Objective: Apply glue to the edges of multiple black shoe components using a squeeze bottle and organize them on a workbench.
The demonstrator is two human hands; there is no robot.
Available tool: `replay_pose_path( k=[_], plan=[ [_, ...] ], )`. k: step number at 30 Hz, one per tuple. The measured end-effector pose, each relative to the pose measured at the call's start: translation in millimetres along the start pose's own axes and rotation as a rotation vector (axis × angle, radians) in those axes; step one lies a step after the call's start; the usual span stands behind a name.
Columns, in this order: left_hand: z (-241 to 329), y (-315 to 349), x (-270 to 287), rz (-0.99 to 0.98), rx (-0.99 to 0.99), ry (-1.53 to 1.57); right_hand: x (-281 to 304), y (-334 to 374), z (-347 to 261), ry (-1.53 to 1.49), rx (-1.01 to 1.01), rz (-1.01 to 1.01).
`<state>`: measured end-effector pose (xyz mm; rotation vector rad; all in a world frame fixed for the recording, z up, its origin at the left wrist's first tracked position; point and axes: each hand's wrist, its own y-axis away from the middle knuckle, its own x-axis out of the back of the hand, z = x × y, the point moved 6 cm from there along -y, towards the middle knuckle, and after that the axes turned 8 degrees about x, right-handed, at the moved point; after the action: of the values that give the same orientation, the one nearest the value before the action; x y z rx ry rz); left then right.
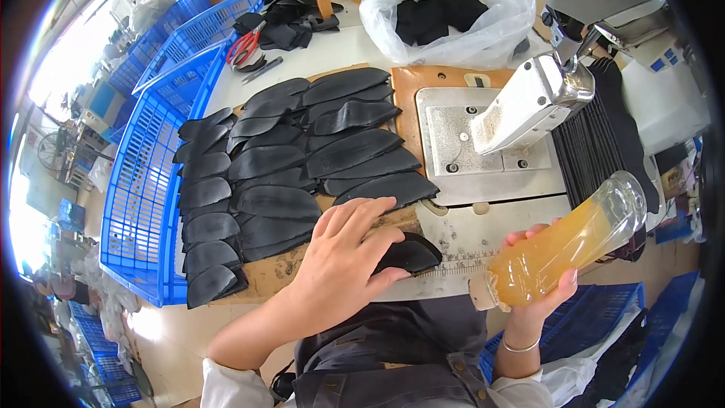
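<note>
Left hand (340, 261): fingers spread, thumb apart, at a single black piece (415, 255) near the tabletop's (472, 228) front edge, beside overlapping rows of black pieces (276, 202). Right hand (535, 306): fingers wrapped around a bottle of orange liquid (570, 245), tilted cap-down, right of the piece.

White sleeves (234, 385) ended around the elbows, their fabric loosely creased. Over them the person wore a dark charcoal apron (408, 325) with visible seams and round, metallic-looking buttons (457, 367) on the right side. A slim, silver-coloured bracelet (522, 348) circled the right wrist.
</note>
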<state>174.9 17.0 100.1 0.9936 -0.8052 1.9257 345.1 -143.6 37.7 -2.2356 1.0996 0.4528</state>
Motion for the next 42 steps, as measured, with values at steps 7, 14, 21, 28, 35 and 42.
replay_pose_path(
  k=[7,14,21,28,35,42],
  plan=[
    [15,0,-3,0.020,-0.117,-0.037,11,4,-1,0.037,-0.010,0.089],
    [14,-4,-10,0.078,-0.088,-0.086,-4,11,-1,0.042,-0.038,0.026],
    [12,-2,-11,0.110,-0.131,-0.058,17,7,-9,-0.080,-0.042,0.048],
    [11,-2,-10,0.129,-0.144,0.023,100,4,-72,0.382,0.408,0.534],
    [-11,-2,7,0.220,-0.053,0.213,72,1,-63,0.096,0.338,0.389],
    [-31,-1,-4,0.078,0.077,0.379,-60,11,11,-0.631,-0.191,-0.258]
  ],
)
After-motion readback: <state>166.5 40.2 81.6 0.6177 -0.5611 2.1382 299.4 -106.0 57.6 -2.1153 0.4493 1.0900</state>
